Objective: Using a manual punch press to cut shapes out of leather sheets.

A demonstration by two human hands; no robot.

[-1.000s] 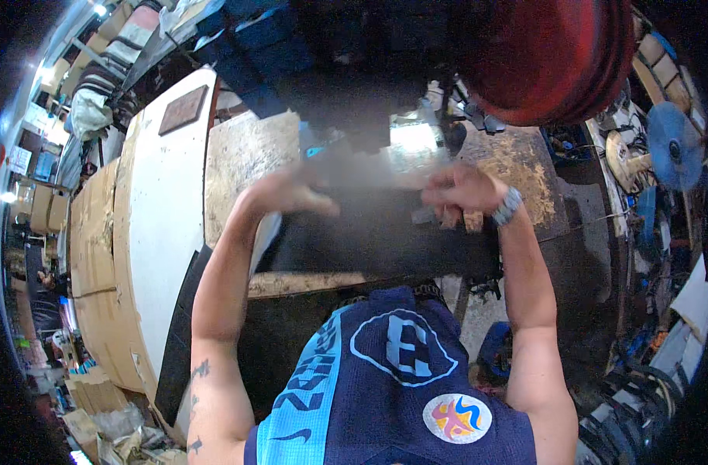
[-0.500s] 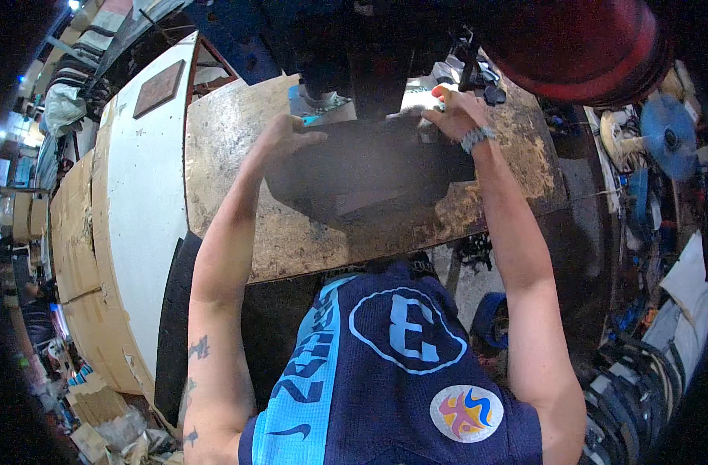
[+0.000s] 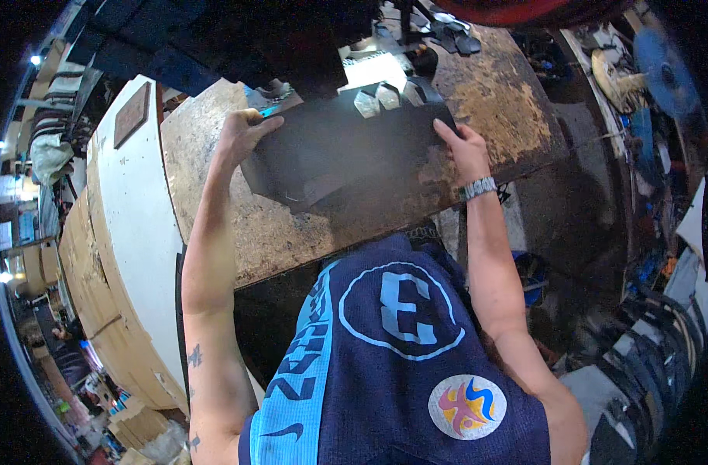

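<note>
A wide black sheet point(image 3: 354, 155) with angled ends hangs between my two hands, just over the worn wooden tabletop. My left hand point(image 3: 244, 136) pinches its upper left corner, thumb on top. At the right end, my right hand point(image 3: 464, 149) grips the edge with the thumb on the near face; a metal watch sits on that wrist. Several pale, angular shapes point(image 3: 387, 96) show along the sheet's far edge; I cannot tell whether they are pieces or openings. Beyond the sheet stands a dark machine point(image 3: 292, 46), with a bright lit patch beside its column.
Small dark cut pieces point(image 3: 455, 37) lie on the far part of the wooden table point(image 3: 207, 178). A red rounded machine part point(image 3: 517, 6) juts in at the top. White board point(image 3: 129, 170) and cardboard point(image 3: 118, 294) line the left; a fan point(image 3: 660, 66) stands at right.
The sheet has come out from the machine toward me and tilted, its right end higher. My right hand has closed on its right edge. The whole view has shifted, with the machine now higher.
</note>
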